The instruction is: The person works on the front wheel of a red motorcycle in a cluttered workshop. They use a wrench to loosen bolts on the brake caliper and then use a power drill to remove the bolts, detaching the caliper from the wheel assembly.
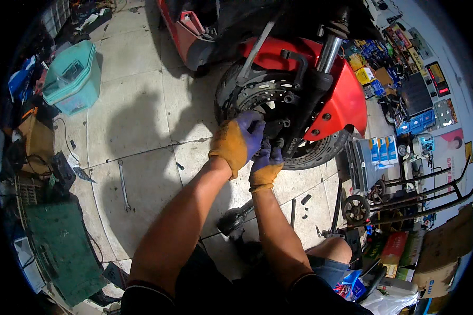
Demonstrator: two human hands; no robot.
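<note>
Head-worn fisheye, facing downward

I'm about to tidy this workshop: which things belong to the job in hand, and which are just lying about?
Belonging, it seems:
worn gloves
front wheel
fork leg
red fender

Probably lying about:
teal tub
green case
hand truck
wrench on the floor, though it may be for the job

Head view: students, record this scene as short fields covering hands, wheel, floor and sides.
Left hand: gloved in orange and purple, at the black-tyred wheel
Right hand: gloved alike, beside the left, near the black fork leg
Grips: both unclear
Wheel: perforated metal brake disc, red plastic fender over it
Floor: pale tiles, long silver metal wrench
Left side: pale-green plastic tub
Right side: brown cardboard box
</note>
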